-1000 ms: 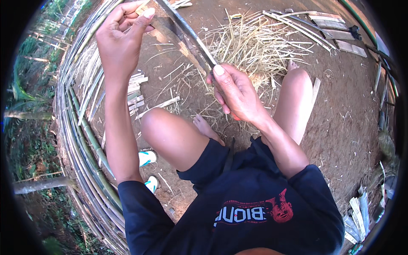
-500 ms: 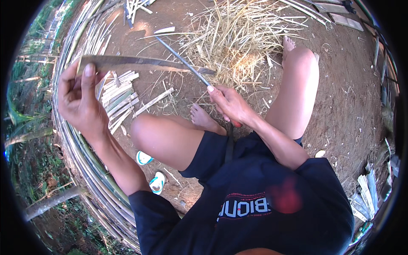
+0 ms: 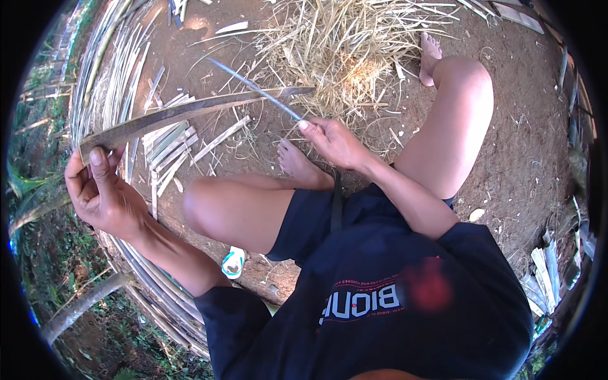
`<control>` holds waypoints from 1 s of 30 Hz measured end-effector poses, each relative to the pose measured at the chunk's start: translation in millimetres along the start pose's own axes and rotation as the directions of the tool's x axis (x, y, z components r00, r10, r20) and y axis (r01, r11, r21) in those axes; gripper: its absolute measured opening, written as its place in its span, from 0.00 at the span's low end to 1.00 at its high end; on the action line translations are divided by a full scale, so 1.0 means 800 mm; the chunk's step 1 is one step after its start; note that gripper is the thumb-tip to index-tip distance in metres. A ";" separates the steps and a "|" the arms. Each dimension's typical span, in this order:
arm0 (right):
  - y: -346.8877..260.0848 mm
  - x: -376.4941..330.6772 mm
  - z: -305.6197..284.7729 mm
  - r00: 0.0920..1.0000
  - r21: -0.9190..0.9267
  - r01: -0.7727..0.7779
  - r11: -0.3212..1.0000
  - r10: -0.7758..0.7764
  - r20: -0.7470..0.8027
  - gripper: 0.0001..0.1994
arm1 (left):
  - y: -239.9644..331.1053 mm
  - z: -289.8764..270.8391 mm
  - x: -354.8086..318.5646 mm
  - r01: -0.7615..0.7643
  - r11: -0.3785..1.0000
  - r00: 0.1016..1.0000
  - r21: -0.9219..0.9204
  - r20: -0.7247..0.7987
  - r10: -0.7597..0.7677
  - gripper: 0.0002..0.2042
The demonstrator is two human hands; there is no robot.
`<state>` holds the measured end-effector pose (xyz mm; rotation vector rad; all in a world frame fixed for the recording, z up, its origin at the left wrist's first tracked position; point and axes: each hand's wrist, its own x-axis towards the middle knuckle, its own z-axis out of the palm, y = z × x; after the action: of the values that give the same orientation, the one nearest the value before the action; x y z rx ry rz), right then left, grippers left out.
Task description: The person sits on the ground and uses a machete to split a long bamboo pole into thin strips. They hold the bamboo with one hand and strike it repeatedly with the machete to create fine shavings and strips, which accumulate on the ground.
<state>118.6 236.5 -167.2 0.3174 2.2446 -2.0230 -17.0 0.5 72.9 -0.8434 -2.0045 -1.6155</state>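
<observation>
While my left hand is pinching the broad end of a long curved blade between thumb and fingers, my right hand is gripping the near end of a slim grey metal rod, thumb laid along it. The hands are standing well apart. The blade is extending left from beside the heap of shavings, its narrow end pointing toward that heap. The rod is crossing the blade near this end; whether the two are touching, I cannot tell. Split slats are lying lower left of the heap. In my judgement, I should be holding one constant rod angle, stroking lightly, keeping fingers clear of the blade's edges, and pinching firmly, since the far end is probably prone to twisting.
</observation>
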 end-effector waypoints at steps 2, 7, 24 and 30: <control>0.022 0.011 -0.010 0.972 0.025 -0.234 0.972 0.233 0.015 0.31 | -0.009 -0.006 0.000 0.004 1.000 1.000 0.014 -0.018 -0.003 0.10; 0.050 0.022 0.008 0.996 -0.007 -0.092 0.996 0.092 -0.014 0.28 | -0.010 -0.026 -0.002 0.022 0.999 0.999 0.036 -0.041 -0.021 0.10; 0.175 0.060 0.011 0.949 -0.235 -0.302 0.924 0.268 -0.166 0.31 | -0.039 -0.061 -0.013 0.102 0.994 0.981 0.046 -0.169 -0.093 0.07; 0.153 0.061 -0.002 0.799 -0.102 -0.601 0.793 0.591 -0.110 0.32 | -0.041 -0.073 -0.019 0.154 0.987 0.969 0.038 -0.199 -0.144 0.08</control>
<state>98.7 253.8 -296.0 0.9638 1.9471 -1.5347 -31.5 -63.5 52.8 -0.5026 -2.0005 -1.6481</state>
